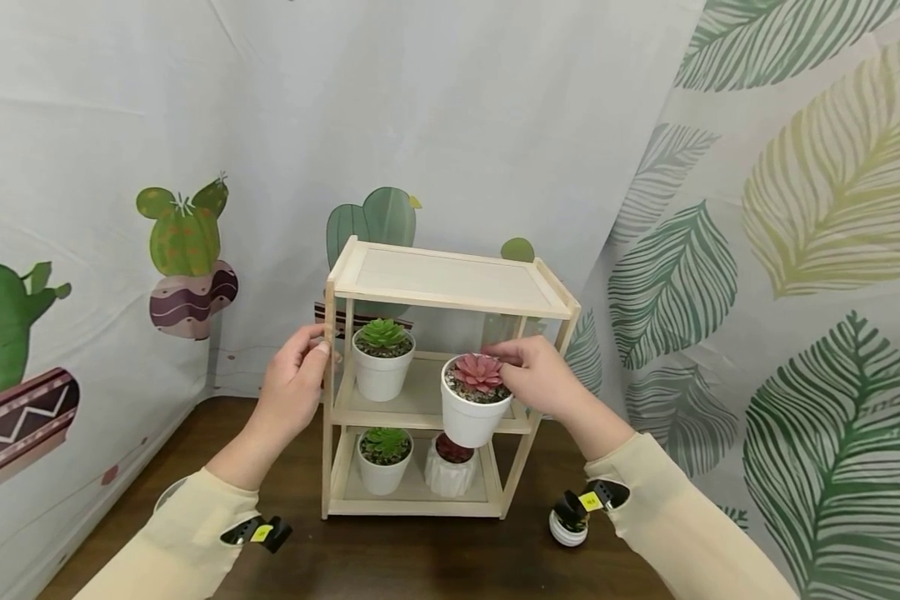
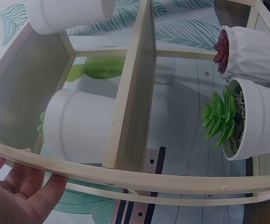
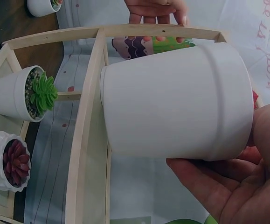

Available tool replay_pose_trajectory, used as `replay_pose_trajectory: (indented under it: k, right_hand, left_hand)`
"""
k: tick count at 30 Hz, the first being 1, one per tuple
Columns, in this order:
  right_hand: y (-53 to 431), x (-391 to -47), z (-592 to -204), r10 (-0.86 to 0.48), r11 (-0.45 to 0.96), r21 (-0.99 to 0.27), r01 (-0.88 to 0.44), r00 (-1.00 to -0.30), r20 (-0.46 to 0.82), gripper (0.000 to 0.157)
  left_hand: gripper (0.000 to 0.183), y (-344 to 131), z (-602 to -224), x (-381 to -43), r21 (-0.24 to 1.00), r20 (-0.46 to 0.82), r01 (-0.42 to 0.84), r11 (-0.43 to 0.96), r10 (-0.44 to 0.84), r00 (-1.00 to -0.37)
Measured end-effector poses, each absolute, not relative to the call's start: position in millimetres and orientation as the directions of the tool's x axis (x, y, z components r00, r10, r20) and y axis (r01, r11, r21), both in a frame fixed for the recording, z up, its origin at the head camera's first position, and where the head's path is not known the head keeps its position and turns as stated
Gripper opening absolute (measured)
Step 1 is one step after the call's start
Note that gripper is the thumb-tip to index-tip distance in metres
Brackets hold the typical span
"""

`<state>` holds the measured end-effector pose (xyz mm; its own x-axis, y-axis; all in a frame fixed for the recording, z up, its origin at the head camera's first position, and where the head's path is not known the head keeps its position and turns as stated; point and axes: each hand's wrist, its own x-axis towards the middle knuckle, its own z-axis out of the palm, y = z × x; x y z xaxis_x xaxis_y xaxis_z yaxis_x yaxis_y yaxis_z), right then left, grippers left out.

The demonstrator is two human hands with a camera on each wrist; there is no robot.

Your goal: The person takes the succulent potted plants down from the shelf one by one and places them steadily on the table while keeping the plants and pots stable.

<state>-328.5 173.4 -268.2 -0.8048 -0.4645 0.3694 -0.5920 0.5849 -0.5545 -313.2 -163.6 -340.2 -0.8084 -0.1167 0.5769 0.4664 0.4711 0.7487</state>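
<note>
My right hand (image 1: pixel 543 377) grips the rim of a white pot (image 1: pixel 471 418) with a pink succulent (image 1: pixel 478 372). The pot is at the front right of the middle shelf; the right wrist view shows its smooth side (image 3: pixel 176 102) by the board, but contact is unclear. Around the left front post of the small wooden rack (image 1: pixel 450 282), my left hand (image 1: pixel 291 379) has its fingers curled, as the left wrist view shows (image 2: pixel 25 193). A white pot with a green succulent (image 1: pixel 382 333) stands on the middle shelf at left.
On the bottom shelf are a green succulent in a white pot (image 1: pixel 385 475) and a dark red one in a ridged white pot (image 1: pixel 450 475). A small striped pot (image 1: pixel 568 532) sits on the brown table (image 1: pixel 390 558), right of the rack. Printed curtains hang behind.
</note>
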Motion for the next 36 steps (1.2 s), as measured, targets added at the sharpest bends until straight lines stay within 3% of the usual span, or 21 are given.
replay_pose_trajectory:
  k: [27,36]
  right_hand:
    - [213.3,-303.5,-286.5,-0.516,0.529,-0.569,-0.629,-0.771,0.373,0.036]
    - [237.5,-296.9,-301.9,-0.476,0.566,-0.583,-0.582,-0.809,0.345,0.037]
  left_hand:
    - [0.042,-166.3,-341.1,-315.6,0.754,0.566,0.467,0.462,-0.096,-0.819]
    - [0.042,-165.9,-341.4,-315.5,0.759,0.561,0.465,0.456,-0.094,-0.822]
